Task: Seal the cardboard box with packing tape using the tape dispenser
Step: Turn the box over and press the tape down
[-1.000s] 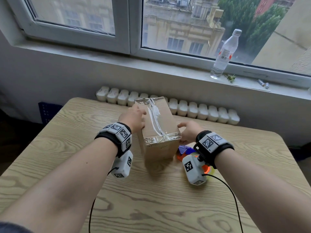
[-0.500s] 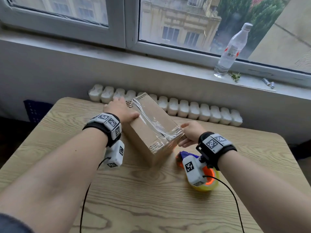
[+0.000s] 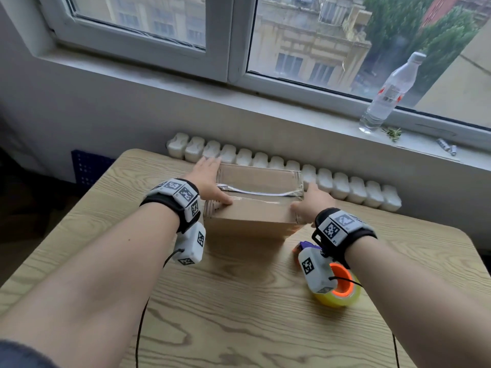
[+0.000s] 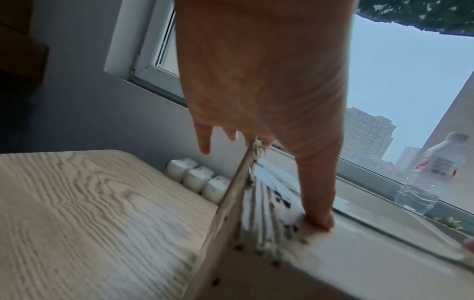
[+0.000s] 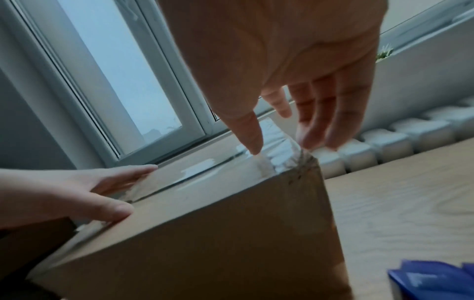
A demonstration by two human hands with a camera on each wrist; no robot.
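A brown cardboard box (image 3: 252,216) lies crosswise on the wooden table (image 3: 239,314), with clear tape (image 3: 261,193) running along its top seam and wrinkled over both ends. My left hand (image 3: 210,181) lies flat against the left end, thumb (image 4: 320,219) pressing the top. My right hand (image 3: 310,203) is at the right end, its thumb (image 5: 252,142) on the taped top corner and straight fingers (image 5: 320,121) beyond the edge. The tape dispenser (image 3: 337,288), a yellow roll on an orange core with a blue body (image 5: 431,280), lies on the table under my right wrist, held by neither hand.
A white radiator (image 3: 345,187) runs just behind the table's far edge. A plastic water bottle (image 3: 390,94) and small batteries (image 3: 447,147) sit on the windowsill at the right. Bare table lies in front of the box.
The box has turned about a quarter turn between both hands, from pointing away from me to lying crosswise. My hands went round with its ends; the dispenser stayed put.
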